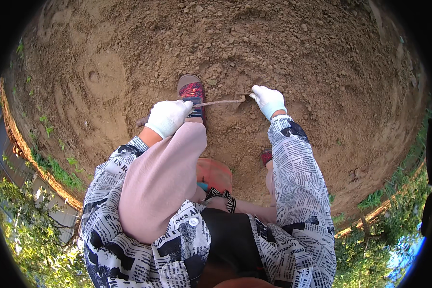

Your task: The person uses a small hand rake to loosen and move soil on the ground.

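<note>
My left hand (170,117), in a white knit glove, is closed around the handle of a small hand hoe (219,103). The butt of that handle sticks out to the left of the glove, and a thin rusty metal neck runs to the right over my shoe. At its far end the bent head sits low over loose brown soil (237,124). My right hand (268,99), gloved in white too, has its fingers curled together right beside the hoe's head. Whether they grip its edge or something small cannot be seen.
A red patterned shoe (191,90) is planted below the hoe's neck; the other shoe (266,157) is farther back on the right. Under me is a reddish-orange seat or container (216,169). Cloddy soil spreads ahead, with green weeds (57,171) along the left edge.
</note>
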The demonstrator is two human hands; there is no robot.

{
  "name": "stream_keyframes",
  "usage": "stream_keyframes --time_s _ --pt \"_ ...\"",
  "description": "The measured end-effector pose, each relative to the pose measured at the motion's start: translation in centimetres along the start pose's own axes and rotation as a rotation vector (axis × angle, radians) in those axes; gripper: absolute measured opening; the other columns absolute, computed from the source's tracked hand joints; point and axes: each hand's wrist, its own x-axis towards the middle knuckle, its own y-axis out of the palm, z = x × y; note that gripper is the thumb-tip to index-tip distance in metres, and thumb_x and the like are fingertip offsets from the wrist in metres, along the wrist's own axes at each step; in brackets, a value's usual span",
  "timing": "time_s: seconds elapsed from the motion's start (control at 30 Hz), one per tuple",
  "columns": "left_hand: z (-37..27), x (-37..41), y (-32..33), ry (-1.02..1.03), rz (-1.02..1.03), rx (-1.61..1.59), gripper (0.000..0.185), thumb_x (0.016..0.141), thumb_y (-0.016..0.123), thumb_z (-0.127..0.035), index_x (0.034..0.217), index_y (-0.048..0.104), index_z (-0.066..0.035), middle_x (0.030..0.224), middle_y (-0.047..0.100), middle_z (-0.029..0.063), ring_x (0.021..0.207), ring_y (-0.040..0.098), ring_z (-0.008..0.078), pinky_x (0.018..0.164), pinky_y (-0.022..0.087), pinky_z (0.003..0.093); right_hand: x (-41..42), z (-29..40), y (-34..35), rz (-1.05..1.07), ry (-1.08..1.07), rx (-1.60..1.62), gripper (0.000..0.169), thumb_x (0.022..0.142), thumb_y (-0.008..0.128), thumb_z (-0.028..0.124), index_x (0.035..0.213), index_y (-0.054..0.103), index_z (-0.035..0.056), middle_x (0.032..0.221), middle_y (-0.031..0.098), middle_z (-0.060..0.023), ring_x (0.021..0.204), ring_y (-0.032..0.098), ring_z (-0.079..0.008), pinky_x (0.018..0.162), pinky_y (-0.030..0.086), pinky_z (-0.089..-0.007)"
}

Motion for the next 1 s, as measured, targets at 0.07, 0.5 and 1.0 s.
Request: stream_keyframes --time_s 0.07,0.5,1.0 --pt "0.1 0.1 0.1 0.012 -0.042 0.000 0.016 0.085 0.051 -0.027 0.088 0.055 -0.011 0.075 0.062 0.0111 0.067 0.063 0.0304 0.055 0.049 0.0427 0.6 0.9 -0.3 0.046 0.181 -0.017 0.023 0.089 0.051 0.035 0.089 0.052 0.0123 0.082 0.063 -0.0115 0.077 0.061 -0.0319 0.065 0.047 -0.0442" --pt "0.2 0.0 0.2 0.015 -0.021 -0.010 0.019 0.088 0.050 -0.030 0.089 0.055 -0.012 0.072 0.061 0.0111 0.065 0.062 0.0305 0.055 0.048 0.0431 0.1 0.4 0.2 -0.057 -0.026 0.007 0.022 0.087 0.054 0.034 0.086 0.052 0.0129 0.076 0.061 -0.0109 0.074 0.060 -0.0325 0.061 0.046 -0.0436" --pt "0.1 -0.1 -0.2 0.008 -0.021 -0.026 0.017 0.085 0.052 -0.027 0.086 0.055 -0.010 0.073 0.061 0.0118 0.067 0.063 0.0306 0.056 0.049 0.0426 0.3 0.4 0.7 -0.053 0.044 0.037 0.025 0.088 0.053 0.038 0.084 0.054 0.0127 0.073 0.062 -0.0108 0.071 0.060 -0.0333 0.061 0.047 -0.0445"
